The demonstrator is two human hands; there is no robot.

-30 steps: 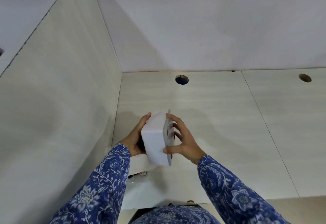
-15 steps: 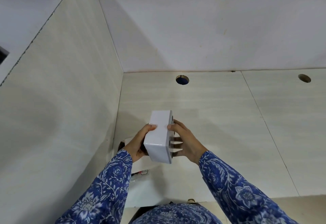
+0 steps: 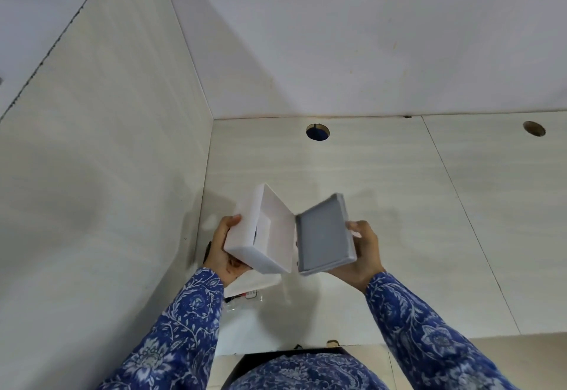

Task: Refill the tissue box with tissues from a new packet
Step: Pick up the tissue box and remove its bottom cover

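A white tissue box (image 3: pixel 248 230) is held up in the air, swung open from its grey lid (image 3: pixel 323 234). My left hand (image 3: pixel 222 245) grips the white body from the left side and underneath. My right hand (image 3: pixel 363 250) holds the grey lid from the right, its inner face turned toward me. The box's inside looks hollow and white, with no tissues showing. Below the box, a packet with clear wrapping and a little red print (image 3: pixel 245 293) lies on the pale counter, mostly hidden by my left hand and sleeve.
The pale counter (image 3: pixel 383 175) runs into a corner, with a wall on the left (image 3: pixel 107 159) and a wall behind. Two round holes are cut in the counter, one at the back middle (image 3: pixel 317 132) and one at the back right (image 3: pixel 534 128).
The box was closed and held edge-on between both hands. Now the grey lid has swung out to the right, and the white body has tilted left, showing the inside.
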